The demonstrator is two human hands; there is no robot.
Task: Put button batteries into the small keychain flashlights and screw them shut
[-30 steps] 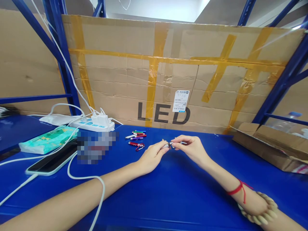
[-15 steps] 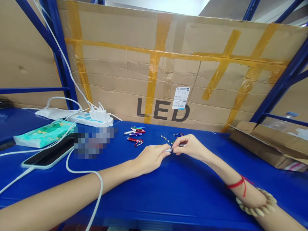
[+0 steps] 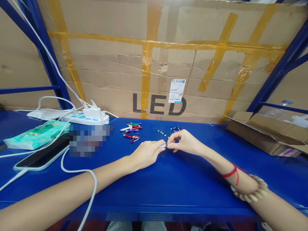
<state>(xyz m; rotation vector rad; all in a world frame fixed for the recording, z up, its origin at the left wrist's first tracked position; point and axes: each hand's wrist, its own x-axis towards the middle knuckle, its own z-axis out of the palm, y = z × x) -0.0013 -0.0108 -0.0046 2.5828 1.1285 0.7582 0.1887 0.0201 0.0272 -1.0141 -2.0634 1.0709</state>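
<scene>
Blue table carries the work. Left hand and right hand meet, both pinched shut on a small silver pen-light at table centre. Small round cells lie just beyond at 12 o'clock; coloured pen-lights at 10 o'clock; power strip and phone toward 9. Since a second ago, hands have dropped to the surface. Taped cardboard backs the table.

Storeroom or warehouse packing bench. Blue steel racking frames a blue shelf top. At 12 o'clock, taped cardboard carton marked LED with shipping label. At 2 o'clock, open carton.
</scene>
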